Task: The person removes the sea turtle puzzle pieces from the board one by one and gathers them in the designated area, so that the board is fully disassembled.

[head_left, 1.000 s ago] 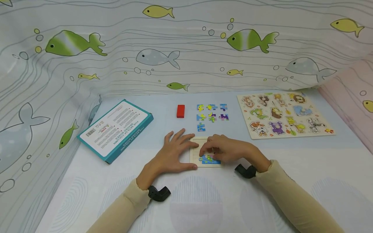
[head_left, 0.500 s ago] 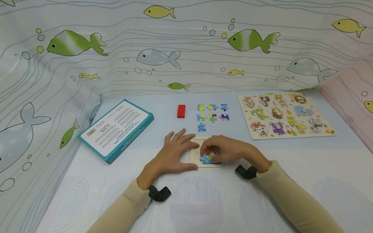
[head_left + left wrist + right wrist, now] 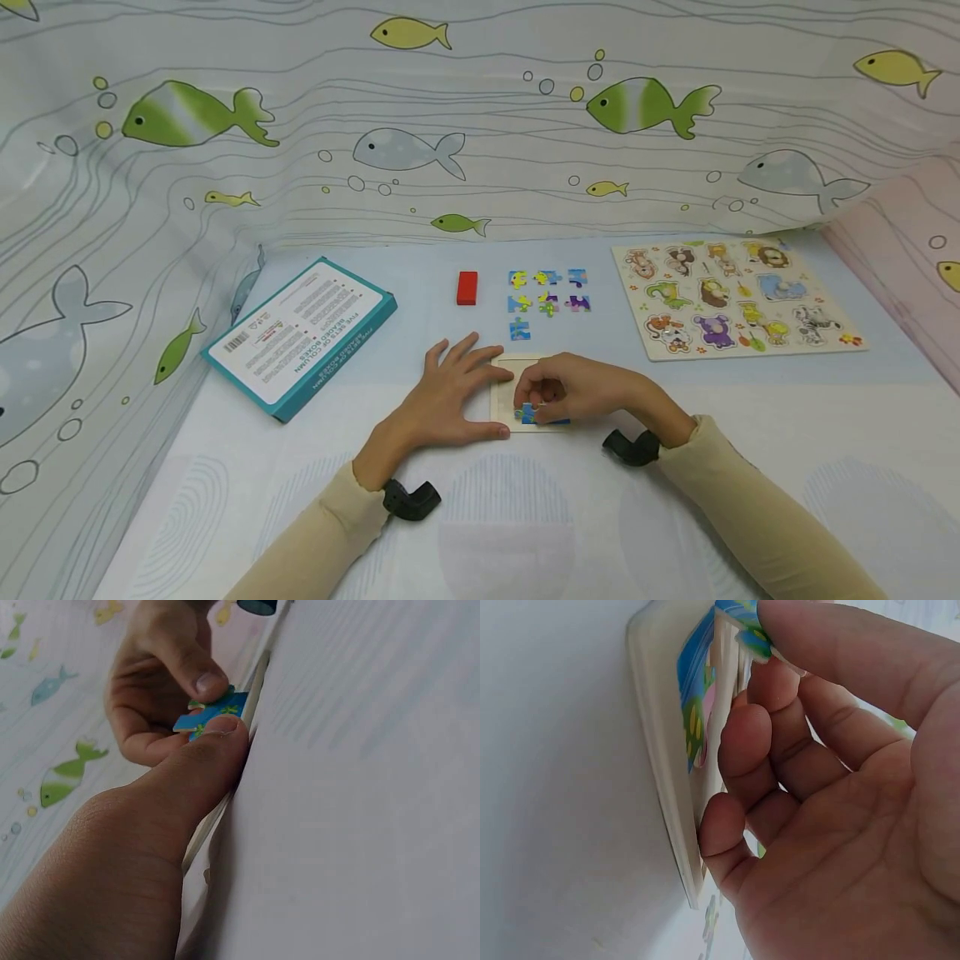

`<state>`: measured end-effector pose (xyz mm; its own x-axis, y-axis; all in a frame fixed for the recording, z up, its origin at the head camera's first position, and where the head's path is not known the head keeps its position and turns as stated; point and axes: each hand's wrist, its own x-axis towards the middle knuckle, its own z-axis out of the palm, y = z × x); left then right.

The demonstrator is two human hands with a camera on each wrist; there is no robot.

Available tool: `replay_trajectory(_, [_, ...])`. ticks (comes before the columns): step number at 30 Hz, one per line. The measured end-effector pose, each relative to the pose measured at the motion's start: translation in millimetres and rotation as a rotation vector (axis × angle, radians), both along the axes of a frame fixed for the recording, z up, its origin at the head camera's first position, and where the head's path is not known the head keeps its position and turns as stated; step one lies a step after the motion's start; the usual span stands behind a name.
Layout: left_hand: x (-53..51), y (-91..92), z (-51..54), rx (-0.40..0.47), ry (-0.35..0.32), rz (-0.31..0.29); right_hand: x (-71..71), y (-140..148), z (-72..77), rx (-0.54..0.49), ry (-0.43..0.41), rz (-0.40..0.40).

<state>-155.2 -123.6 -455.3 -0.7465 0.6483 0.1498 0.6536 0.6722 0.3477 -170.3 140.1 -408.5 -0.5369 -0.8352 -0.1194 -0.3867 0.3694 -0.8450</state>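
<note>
My right hand (image 3: 573, 387) pinches a blue puzzle piece (image 3: 742, 619) with green marks between thumb and curled forefinger. In the left wrist view the piece (image 3: 214, 712) is tilted, over the near left part of a small wooden puzzle tray (image 3: 504, 392). Another blue and green piece (image 3: 694, 697) lies in the tray beside it, mostly hidden by my right hand in the head view. With fingers spread, my left hand (image 3: 446, 400) rests at the tray's left side, its thumb and forefinger touching the frame.
Several loose puzzle pieces (image 3: 547, 304) lie in rows behind the tray. A red block (image 3: 467, 288) stands left of them. Farther left is a teal-edged box (image 3: 300, 333); at right lies an animal puzzle board (image 3: 738, 300).
The right hand's fingers have shifted over the tray's near left part, and the blue piece there is now pinched and tilted up. The left hand keeps its place.
</note>
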Motion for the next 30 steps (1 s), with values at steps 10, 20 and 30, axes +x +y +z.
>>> replay_trajectory(10, [1.4,0.6,2.0,0.011,0.007,-0.004,-0.9,1,0.0,-0.018,0.060,-0.009])
replay_trajectory(20, [0.8,1.1,0.8,0.011,0.011,0.000,-6.3,4,3.4,-0.027,0.058,-0.132])
replay_trajectory(30, [1.6,1.6,2.1,0.004,0.002,0.003,-16.3,15,-1.1,-0.108,0.012,-0.260])
